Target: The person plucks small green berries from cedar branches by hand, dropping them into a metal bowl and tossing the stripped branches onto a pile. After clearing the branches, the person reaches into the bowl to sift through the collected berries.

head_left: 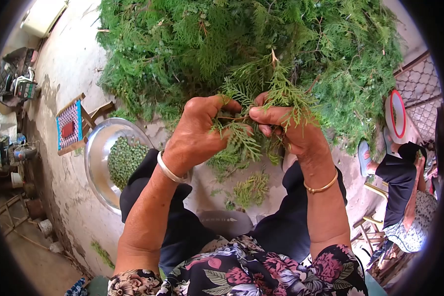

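Note:
A leafy cypress sprig (288,96) is held up in front of me between both hands. My left hand (200,129), with a silver bangle at the wrist, is closed around its thin brown twig and some drooping leaf fronds. My right hand (293,129), wearing a gold bangle, pinches the same sprig close by, thumb on top. Just beyond my fingers rises a large heap of green cypress branches (182,54). By my left knee sits a wide metal basin (94,170), partly filled with small green cones (126,160).
Loose cypress bits (251,190) lie on the concrete floor between my feet. A low woven stool (70,126) stands left of the heap. On the right, another person (409,207) sits near a red-rimmed round container (397,116) and a metal lattice. Assorted items line the left wall.

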A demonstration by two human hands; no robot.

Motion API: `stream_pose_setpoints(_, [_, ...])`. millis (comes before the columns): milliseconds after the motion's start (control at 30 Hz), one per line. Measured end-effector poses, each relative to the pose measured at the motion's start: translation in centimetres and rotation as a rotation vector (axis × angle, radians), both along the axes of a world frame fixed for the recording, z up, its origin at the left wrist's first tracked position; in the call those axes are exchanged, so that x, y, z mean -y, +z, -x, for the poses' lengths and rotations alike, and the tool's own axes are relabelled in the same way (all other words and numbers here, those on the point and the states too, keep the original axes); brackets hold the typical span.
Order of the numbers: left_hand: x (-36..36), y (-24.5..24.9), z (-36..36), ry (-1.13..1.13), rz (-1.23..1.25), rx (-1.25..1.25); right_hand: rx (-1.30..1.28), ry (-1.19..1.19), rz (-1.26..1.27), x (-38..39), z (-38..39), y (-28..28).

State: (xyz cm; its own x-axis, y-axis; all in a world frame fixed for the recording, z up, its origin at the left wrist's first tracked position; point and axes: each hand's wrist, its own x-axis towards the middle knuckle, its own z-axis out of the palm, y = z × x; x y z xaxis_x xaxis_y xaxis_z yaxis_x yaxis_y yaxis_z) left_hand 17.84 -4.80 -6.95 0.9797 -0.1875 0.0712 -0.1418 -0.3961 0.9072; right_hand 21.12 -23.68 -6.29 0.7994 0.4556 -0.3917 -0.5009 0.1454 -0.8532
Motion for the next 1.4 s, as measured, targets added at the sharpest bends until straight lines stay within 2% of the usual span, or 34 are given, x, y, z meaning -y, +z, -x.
stream_pose_setpoints(133, [-0.6,2.4,-0.1,-0.082,-0.036,-0.150,-0.057,-0.012,0.033,0.3,0.2,-0.7])
stream_pose_setpoints(200, [-0.8,2.7,-0.1,-0.070,0.147,-0.503,-0.018,-0.004,0.015,0.3,0.4,-1.4])
stream_pose_setpoints(233, [-0.9,2.1,0.0,-0.070,0.148,-0.504,0.024,0.003,-0.006,0.3,0.4,-1.6])
stream_pose_setpoints(300, [-0.9,0.1,0.5,-0.242,-0.040,0.436,0.028,-0.036,-0.001,0.1,0.4,-1.1])
stream_pose_setpoints(333, [-0.5,0.3,0.6,-0.244,-0.037,0.436,0.033,-0.076,0.004,0.1,0.4,-0.9])
stream_pose_setpoints(400, [0.7,1.0,0.9,0.063,0.820,-0.851,0.068,-0.103,0.050,0.3,0.3,-1.2])
stream_pose_setpoints(500, [1.3,1.6,1.0,0.093,0.832,-0.981,0.138,-0.127,0.088,0.3,0.2,-1.6])
stream_pose_setpoints(533, [1.4,1.5,1.1,0.090,0.834,-0.981,0.170,-0.127,0.079,0.3,0.2,-1.7])
stream_pose_setpoints(600, [1.5,0.9,1.1,0.119,1.021,-1.027,0.181,-0.194,0.072,0.0,0.4,-1.3])
stream_pose_setpoints(667, [1.5,0.8,0.9,0.083,1.037,-1.057,0.187,-0.258,0.061,-0.3,0.6,-1.7])
stream_pose_setpoints(733, [1.2,0.4,1.0,0.049,1.053,-1.084,0.386,-0.370,0.007,-0.4,0.7,-2.9])
stream_pose_setpoints(767, [0.9,-0.1,1.3,-0.074,1.052,-1.080,0.386,-0.370,0.007,0.1,-0.1,-3.0])
stream_pose_setpoints(833, [0.4,-0.2,1.7,-0.261,1.088,-1.074,0.643,-0.462,0.246,2.0,-2.4,-2.9])
stream_pose_setpoints(867, [0.8,-0.4,1.8,-0.266,1.090,-1.075,0.645,-0.463,0.251,2.4,-2.5,-2.7])
stream_pose_setpoints(933, [1.5,-0.9,2.3,-0.041,1.303,-0.921,0.431,-0.494,0.210,2.3,-2.3,-2.2])
stream_pose_setpoints(967, [1.0,-1.2,2.0,-0.051,1.511,-0.991,0.420,-0.513,0.206,2.0,-2.2,-2.7])
stream_pose_setpoints(1000, [0.9,-1.2,1.9,-0.041,1.514,-0.983,0.419,-0.504,0.201,1.7,-2.1,-2.7])
stream_pose_setpoints(1067, [1.3,-1.1,1.5,-0.028,1.695,-0.841,0.376,-0.544,0.263,1.2,-1.7,-2.3])
stream_pose_setpoints(1200, [1.4,-0.7,1.0,0.008,1.826,-0.889,0.402,-0.489,0.117,0.2,-1.6,-1.7])
stream_pose_setpoints(1267, [1.3,-0.6,1.1,-0.016,1.841,-0.848,0.331,-0.388,-0.023,-0.4,-1.5,-1.1])
stream_pose_setpoints(1333, [1.3,-0.6,1.0,-0.042,1.854,-0.806,0.321,-0.297,0.063,0.0,-1.6,-1.1])
stream_pose_setpoints(1400, [1.2,-0.5,0.9,0.038,1.817,-0.772,0.309,-0.208,0.147,0.5,-1.5,-1.6])
